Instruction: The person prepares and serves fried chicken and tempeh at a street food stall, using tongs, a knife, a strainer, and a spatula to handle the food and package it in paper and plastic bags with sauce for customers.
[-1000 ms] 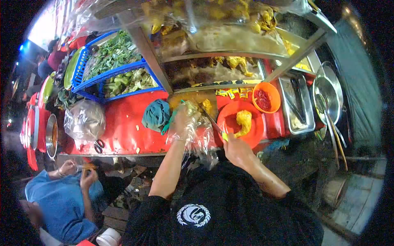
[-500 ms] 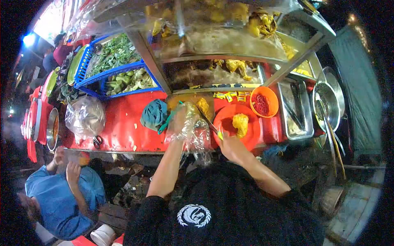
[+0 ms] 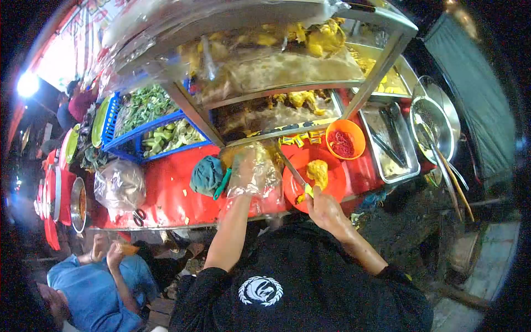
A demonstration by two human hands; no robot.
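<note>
My right hand (image 3: 325, 210) grips a knife (image 3: 295, 170) by its yellow handle, the blade slanting up and left across the red plate (image 3: 338, 185). A yellow piece of chicken (image 3: 317, 172) lies on that plate, with a smaller yellow bit (image 3: 301, 198) near the handle. My left hand (image 3: 246, 169) is inside a clear plastic bag (image 3: 263, 172), over the chopping board (image 3: 229, 155); glare and plastic hide its fingers. Left of it are a crumpled teal cloth (image 3: 207, 176) and a green-handled tool (image 3: 223, 183).
An orange bowl of red strips (image 3: 341, 145), a metal tray with tongs (image 3: 390, 138) and a strainer (image 3: 434, 130) stand right. Blue baskets (image 3: 160, 124), a plastic bag (image 3: 119, 185) and scissors (image 3: 139, 217) are left. A glass display case (image 3: 276, 91) stands behind; a person in blue (image 3: 102, 288) sits below left.
The view has tilted. The yellow piece beside the knife tip on the board no longer shows there, and a small yellow bit now shows on the plate. My right hand still holds the knife.
</note>
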